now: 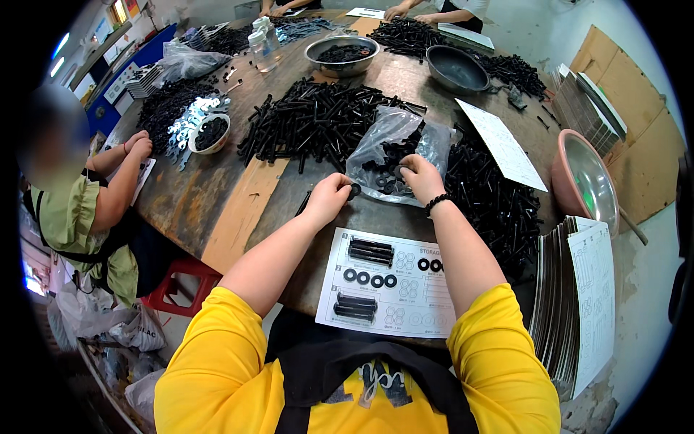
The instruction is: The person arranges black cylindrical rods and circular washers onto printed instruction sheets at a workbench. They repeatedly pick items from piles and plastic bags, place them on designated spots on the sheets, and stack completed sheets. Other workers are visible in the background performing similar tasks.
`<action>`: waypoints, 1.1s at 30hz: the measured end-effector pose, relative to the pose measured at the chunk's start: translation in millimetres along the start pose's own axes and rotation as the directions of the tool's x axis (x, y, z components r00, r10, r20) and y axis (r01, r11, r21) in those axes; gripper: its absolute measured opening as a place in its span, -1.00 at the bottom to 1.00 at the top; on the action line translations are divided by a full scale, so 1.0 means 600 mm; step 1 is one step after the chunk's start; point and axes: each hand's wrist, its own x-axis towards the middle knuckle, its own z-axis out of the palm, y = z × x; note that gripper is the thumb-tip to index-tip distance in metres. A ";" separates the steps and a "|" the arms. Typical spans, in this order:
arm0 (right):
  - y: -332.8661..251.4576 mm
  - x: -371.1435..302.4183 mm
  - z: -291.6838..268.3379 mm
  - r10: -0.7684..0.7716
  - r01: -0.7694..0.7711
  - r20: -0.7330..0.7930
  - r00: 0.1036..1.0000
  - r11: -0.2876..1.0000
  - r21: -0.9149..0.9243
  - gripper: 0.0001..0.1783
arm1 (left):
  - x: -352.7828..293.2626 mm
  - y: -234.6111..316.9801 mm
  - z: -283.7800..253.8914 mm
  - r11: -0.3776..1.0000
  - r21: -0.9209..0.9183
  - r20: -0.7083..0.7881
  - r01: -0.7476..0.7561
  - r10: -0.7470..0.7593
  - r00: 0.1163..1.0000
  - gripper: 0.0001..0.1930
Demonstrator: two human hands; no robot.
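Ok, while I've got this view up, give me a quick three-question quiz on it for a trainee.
1. The right hand is at the:
A) steel bowl
B) clear plastic bag
C) pink basin

2. True or false: a red stool stands to the person's right.

3. How many black washers form the row just below the upper black bolts on the printed sheet in front of the person?

Key: 1. B. 2. False; the red stool is to the left. 3. Four.

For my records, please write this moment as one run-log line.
left hand: holds black ring | right hand: at clear bag | printed card: bolts and rings laid out | beyond: black bolt pile
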 end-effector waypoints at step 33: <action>-0.002 -0.442 -0.129 0.281 -0.189 0.229 0.932 0.916 -0.352 -0.76 | -0.261 0.091 0.198 0.827 0.322 0.717 -0.461 0.105 0.689 -0.83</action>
